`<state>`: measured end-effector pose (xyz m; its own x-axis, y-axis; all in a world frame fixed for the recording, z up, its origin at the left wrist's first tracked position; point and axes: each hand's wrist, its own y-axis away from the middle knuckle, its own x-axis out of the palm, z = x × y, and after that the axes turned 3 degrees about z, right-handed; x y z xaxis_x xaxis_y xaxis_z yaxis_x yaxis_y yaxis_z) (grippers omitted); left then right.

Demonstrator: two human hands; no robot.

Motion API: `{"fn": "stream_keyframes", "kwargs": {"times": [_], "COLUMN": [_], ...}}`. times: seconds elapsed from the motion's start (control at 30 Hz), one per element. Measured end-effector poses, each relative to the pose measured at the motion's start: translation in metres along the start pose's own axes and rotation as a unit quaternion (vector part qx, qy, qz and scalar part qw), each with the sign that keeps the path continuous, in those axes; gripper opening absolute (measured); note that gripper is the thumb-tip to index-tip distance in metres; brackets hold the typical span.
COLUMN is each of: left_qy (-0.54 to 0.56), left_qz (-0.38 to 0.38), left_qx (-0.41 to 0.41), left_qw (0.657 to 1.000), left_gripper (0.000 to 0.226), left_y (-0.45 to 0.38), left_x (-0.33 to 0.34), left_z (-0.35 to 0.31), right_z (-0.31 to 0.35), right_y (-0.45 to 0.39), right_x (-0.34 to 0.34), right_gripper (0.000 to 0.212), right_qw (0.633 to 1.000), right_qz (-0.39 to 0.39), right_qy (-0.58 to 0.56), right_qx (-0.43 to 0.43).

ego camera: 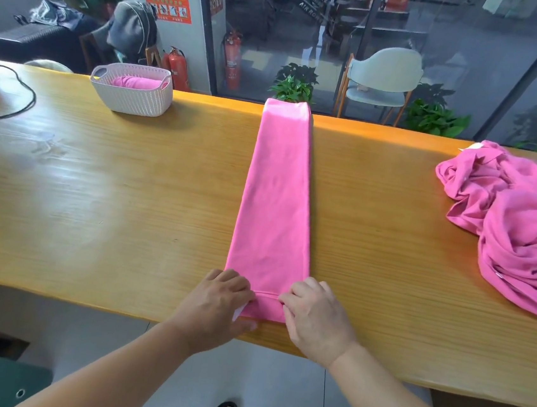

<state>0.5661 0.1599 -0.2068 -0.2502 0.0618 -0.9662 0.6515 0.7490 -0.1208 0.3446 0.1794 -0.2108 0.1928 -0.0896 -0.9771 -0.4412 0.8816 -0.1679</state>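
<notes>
Pink cloth [277,187], soft, long narrow folded strip, left hand [217,300], right hand [314,317], fingers pinching near hem

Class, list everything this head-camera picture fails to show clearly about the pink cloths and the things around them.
Near corners of the pink strip: head view, under the left hand and right hand gripping them.
Part of the pink pile: head view, cut off by the right frame edge.
Most of the pink roll: head view, behind the basket wall.
Lettering on the orange poster: head view, too small.
</notes>
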Motion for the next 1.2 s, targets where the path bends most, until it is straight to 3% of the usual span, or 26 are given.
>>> {"fn": "stream_keyframes", "kwargs": {"times": [0.13, 0.23, 0.37, 0.5, 0.6, 0.7, 0.8, 0.9, 1.03, 1.13, 1.2], "left_qy": [-0.035, -0.055, 0.002, 0.131, 0.164, 0.205, 0.242, 0.184, 0.049, 0.001, 0.006], "left_qz": [-0.028, -0.026, 0.008, 0.069, 0.077, 0.071, 0.033, 0.015, 0.005, 0.004, 0.008], "left_qx": [0.023, 0.018, -0.035, -0.148, -0.189, -0.227, -0.263, -0.232, -0.099, -0.064, -0.058], "left_qw": [0.999, 0.998, 0.999, 0.978, 0.965, 0.95, 0.933, 0.955, 0.994, 0.998, 0.998], "left_gripper": [0.025, 0.027, 0.033, 0.025, 0.025, 0.023, 0.009, 0.012, 0.021, 0.023, 0.025], "left_y": [0.002, 0.0, -0.011, -0.021, -0.025, -0.027, -0.033, -0.039, -0.04, -0.033, -0.027], "left_x": [0.0, -0.002, -0.008, -0.015, -0.014, -0.009, -0.003, 0.003, 0.009, 0.009, 0.01], "left_z": [0.006, 0.004, 0.008, 0.009, 0.01, 0.012, 0.016, 0.017, 0.013, 0.008, 0.006], "right_z": [0.001, -0.001, -0.003, -0.009, -0.016, -0.025, -0.026, -0.025, -0.012, -0.003, 0.001], "right_y": [0.006, 0.007, -0.002, -0.012, -0.022, -0.029, -0.034, -0.039, -0.041, -0.032, -0.027], "right_x": [-0.009, -0.009, -0.014, -0.023, -0.025, -0.025, -0.019, -0.016, -0.009, 0.001, -0.001], "right_gripper": [0.033, 0.023, 0.035, 0.035, 0.034, 0.013, 0.014, 0.018, 0.008, 0.019, 0.014], "right_qw": [1.0, 1.0, 0.998, 0.975, 0.943, 0.912, 0.91, 0.924, 0.976, 0.99, 0.994], "right_qz": [0.023, 0.027, 0.057, 0.179, 0.22, 0.188, 0.163, 0.126, 0.095, 0.078, 0.055], "right_qy": [0.003, 0.007, 0.007, -0.09, -0.184, -0.265, -0.27, -0.247, -0.146, -0.077, -0.057], "right_qx": [0.005, 0.001, 0.031, 0.093, 0.171, 0.249, 0.27, 0.262, 0.13, 0.092, 0.071]}}
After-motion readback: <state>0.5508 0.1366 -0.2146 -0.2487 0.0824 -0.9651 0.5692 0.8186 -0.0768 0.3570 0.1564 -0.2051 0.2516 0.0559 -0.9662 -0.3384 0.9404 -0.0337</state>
